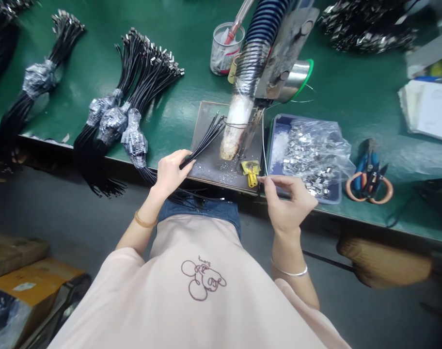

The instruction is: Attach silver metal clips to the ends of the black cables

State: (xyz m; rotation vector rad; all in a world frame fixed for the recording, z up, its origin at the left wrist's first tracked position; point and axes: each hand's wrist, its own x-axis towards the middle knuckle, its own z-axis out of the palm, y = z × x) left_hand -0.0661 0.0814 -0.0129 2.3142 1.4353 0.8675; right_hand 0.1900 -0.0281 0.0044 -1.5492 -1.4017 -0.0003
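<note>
My left hand is closed around a small bunch of black cables. Their tips fan out over a dark board at the table edge. My right hand pinches a thin strand of solder wire between thumb and fingers, just right of a yellow clip. The strand runs up toward a solder spool with a green rim. A plastic tray of small metal connectors, partly under a clear bag, lies beside my right hand.
Wrapped cable bundles lie on the left of the green table. A ribbed hose with a pale end hangs over the board. A cup stands behind it. Orange-handled scissors and blue-handled pliers are at the right.
</note>
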